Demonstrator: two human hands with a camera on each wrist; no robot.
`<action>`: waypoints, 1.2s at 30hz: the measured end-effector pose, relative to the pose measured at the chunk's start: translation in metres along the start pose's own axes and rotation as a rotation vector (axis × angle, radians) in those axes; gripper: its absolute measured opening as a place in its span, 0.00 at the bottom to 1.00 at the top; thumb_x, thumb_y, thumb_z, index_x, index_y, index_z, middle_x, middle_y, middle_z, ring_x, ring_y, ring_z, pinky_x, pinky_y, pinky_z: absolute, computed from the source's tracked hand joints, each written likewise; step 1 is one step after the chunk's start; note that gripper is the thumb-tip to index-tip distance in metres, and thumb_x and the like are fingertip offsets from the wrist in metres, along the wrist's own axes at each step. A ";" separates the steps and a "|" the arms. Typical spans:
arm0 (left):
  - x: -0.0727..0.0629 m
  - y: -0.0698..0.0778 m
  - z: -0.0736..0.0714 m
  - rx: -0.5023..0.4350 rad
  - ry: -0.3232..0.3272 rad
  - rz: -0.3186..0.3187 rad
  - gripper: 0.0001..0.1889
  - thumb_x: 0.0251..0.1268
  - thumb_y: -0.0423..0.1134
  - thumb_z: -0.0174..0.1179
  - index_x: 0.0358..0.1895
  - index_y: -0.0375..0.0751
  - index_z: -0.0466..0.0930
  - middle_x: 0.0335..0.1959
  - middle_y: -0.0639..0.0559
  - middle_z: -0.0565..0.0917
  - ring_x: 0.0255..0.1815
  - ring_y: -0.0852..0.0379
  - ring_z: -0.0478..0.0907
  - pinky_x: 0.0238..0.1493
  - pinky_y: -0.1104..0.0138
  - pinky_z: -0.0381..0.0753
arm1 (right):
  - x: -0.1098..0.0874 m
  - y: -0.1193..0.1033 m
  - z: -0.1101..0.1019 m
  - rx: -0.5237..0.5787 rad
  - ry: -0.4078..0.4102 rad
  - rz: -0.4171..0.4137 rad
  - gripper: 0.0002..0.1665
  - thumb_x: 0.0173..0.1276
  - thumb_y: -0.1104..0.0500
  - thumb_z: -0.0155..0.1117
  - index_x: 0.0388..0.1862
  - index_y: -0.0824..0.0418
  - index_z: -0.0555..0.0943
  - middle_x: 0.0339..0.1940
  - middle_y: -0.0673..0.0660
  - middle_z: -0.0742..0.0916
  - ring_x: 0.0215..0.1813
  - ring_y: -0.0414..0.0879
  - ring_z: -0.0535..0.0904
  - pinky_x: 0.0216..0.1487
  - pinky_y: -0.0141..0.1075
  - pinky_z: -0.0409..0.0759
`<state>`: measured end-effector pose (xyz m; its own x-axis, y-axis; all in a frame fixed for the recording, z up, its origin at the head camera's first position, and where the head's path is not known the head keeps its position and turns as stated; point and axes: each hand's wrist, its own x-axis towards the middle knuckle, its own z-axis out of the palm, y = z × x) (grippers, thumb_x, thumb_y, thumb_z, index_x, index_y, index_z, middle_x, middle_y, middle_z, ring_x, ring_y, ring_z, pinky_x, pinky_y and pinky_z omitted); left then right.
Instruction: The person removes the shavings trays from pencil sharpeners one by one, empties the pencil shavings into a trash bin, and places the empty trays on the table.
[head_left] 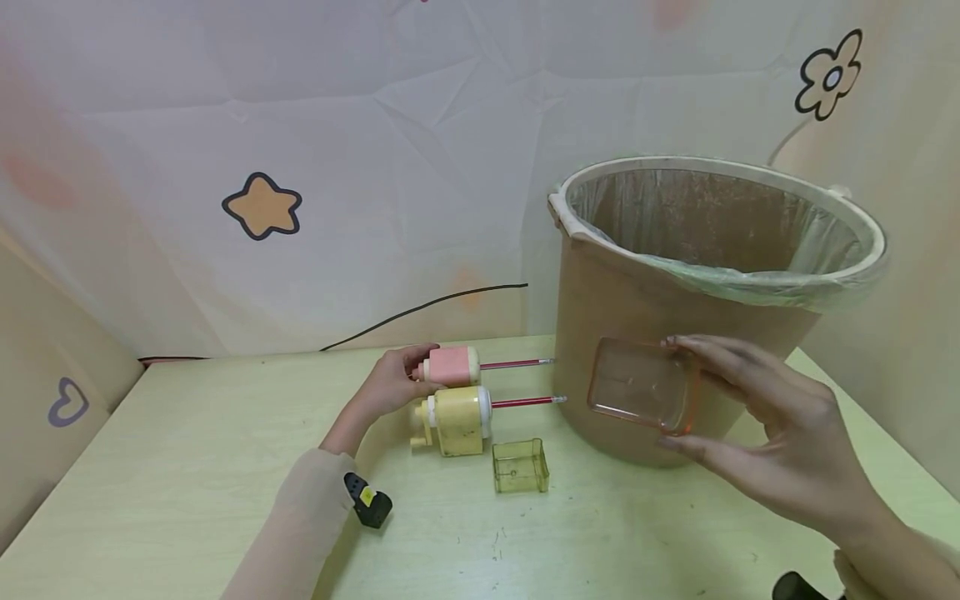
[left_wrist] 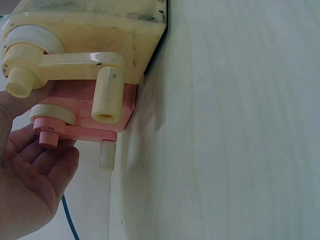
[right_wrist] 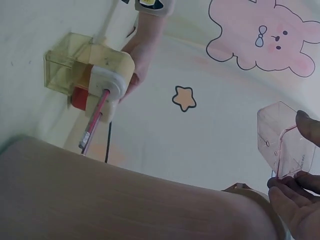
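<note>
My left hand (head_left: 388, 383) grips the pink pencil sharpener (head_left: 450, 365) at its crank end, thumb on the near side and fingers on the far side. Beside it, nearer me, stands a yellow pencil sharpener (head_left: 461, 425), its crank (left_wrist: 75, 66) facing left. A red pencil (head_left: 513, 364) sticks out of the pink sharpener, and another red pencil (head_left: 525, 402) out of the yellow one. Between thumb and fingers, my right hand (head_left: 787, 429) holds a clear pink shavings drawer (head_left: 637, 383) in front of the bin. The drawer is tilted, and no shavings can be made out in it.
A tall brown trash bin (head_left: 622, 308) with a plastic liner stands at the right. On the table (head_left: 225, 467) lies a clear yellow drawer (head_left: 521, 467), near the yellow sharpener. Dark specks dot the tabletop, and a printed cloth (head_left: 420, 167) hangs behind.
</note>
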<state>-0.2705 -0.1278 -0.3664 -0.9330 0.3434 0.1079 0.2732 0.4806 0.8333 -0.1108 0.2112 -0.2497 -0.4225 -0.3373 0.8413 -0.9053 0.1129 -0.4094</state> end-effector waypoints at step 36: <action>-0.002 0.001 -0.001 0.006 0.000 0.004 0.32 0.53 0.31 0.64 0.63 0.28 0.63 0.60 0.36 0.71 0.53 0.47 0.73 0.51 0.60 0.74 | -0.031 0.018 0.029 -0.153 -0.178 0.377 0.40 0.38 0.71 0.77 0.54 0.62 0.74 0.49 0.53 0.81 0.51 0.35 0.77 0.50 0.26 0.74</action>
<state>-0.2690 -0.1286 -0.3654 -0.9320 0.3450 0.1115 0.2783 0.4838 0.8297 -0.1127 0.1969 -0.2937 -0.7224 -0.4006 0.5636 -0.6911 0.3916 -0.6075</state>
